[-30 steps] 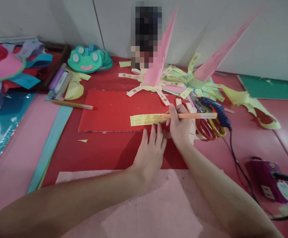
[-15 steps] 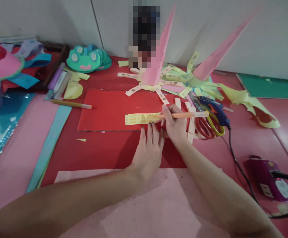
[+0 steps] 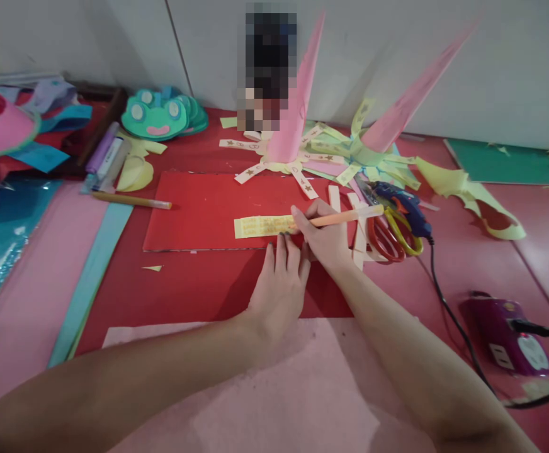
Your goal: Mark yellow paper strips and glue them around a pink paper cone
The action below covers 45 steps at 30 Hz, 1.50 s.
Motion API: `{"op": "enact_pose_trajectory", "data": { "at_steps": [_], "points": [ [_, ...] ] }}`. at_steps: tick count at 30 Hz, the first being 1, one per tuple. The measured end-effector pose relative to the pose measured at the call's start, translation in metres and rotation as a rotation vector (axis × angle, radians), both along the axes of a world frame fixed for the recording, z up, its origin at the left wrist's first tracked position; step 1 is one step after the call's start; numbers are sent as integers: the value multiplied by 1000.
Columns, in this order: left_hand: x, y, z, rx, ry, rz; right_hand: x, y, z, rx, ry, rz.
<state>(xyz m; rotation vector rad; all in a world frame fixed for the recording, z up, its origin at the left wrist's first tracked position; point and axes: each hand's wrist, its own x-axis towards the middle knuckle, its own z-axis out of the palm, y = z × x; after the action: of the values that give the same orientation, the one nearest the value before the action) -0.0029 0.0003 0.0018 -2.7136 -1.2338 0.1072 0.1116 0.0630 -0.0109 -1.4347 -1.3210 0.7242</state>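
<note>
Pinched in my right hand (image 3: 324,239) is an orange pen (image 3: 340,218), its tip down on a pale yellow paper strip (image 3: 255,227). Rows of small orange-yellow writing cover much of that strip. It lies on a red board (image 3: 189,214), and my right hand hides its right end. My left hand (image 3: 281,274) rests flat with fingers stretched, the fingertips at the strip's lower edge. Close to the right hand are pale paper strips (image 3: 360,236) and scissors (image 3: 388,239) with red and yellow handles.
Two pink paper cones (image 3: 289,129) stand behind the board. A glue gun (image 3: 404,204) lies right, its cord running past a purple power socket (image 3: 510,333). Green frog cutouts (image 3: 156,116), markers (image 3: 107,163) and another pen (image 3: 133,201) are left. A pink sheet (image 3: 255,390) lies in front.
The pen has tilted, and my right hand has shifted slightly left over the strip. My left hand stays in place. The whole view has shifted a little.
</note>
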Motion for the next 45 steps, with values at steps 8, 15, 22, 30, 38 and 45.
{"op": "enact_pose_trajectory", "data": {
  "at_steps": [8, 15, 22, 30, 38, 45],
  "points": [
    [1, 2, 1, -48, -9, -8, 0, 0, -2, 5, -61, 41],
    [1, 0, 3, -48, 14, -12, 0, -1, 1, -33, -53, 50],
    [1, 1, 3, -85, -37, 1, -1, -2, 3, -36, -72, 23],
    [2, -1, 3, 6, 24, -5, 0, 0, 3, -17, -55, 20],
    [2, 0, 4, -25, 6, -5, 0, 0, 2, -1, -106, 16],
    [2, 0, 4, -58, -17, 11, -1, 0, 2, 4, -85, 24]
  ]
}}
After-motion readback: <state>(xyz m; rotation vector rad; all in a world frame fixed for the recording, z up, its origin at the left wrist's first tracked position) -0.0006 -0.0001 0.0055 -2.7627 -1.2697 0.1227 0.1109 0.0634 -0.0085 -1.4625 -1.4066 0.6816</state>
